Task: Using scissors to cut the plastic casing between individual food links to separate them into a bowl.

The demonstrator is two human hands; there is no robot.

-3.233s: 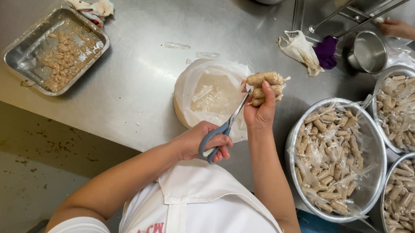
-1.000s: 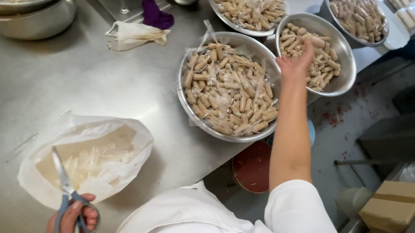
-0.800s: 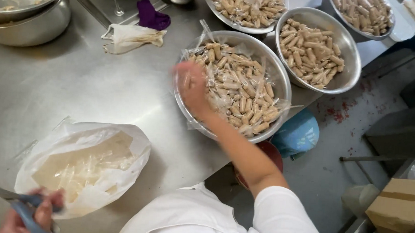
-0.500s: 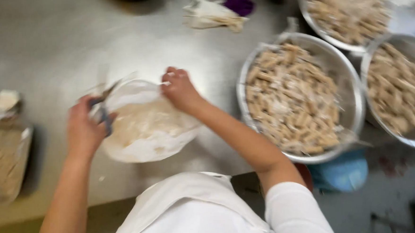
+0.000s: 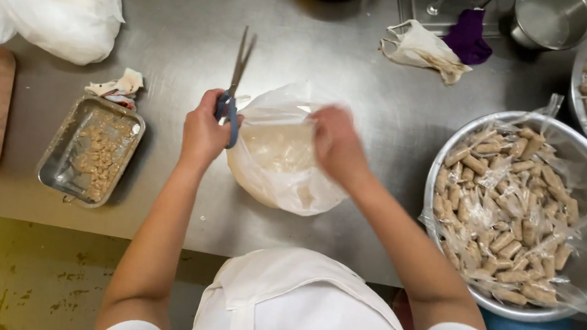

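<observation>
— White plastic-lined bowl (image 5: 276,167) of pale filling: where?

— Near the steel table's (image 5: 178,58) front edge, between both hands. The left hand (image 5: 205,130) is closed around blue-handled scissors (image 5: 234,81), blades up. The right hand (image 5: 335,144), blurred, is at the liner's rim; grip unclear.

— Farther right?

— A round metal basin (image 5: 441,166) of wrapped brown rolls (image 5: 505,216).

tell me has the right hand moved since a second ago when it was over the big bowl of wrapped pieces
Yes. The right hand has left the big bowl and now sits at the bag-lined bowl, to the big bowl's left.

Bare steel table (image 5: 179,52) lies open beyond the plastic-lined bowl (image 5: 280,157). A crumb tray (image 5: 90,151) blocks the left side. The big bowl of wrapped rolls (image 5: 512,210) crowds the right.
</observation>
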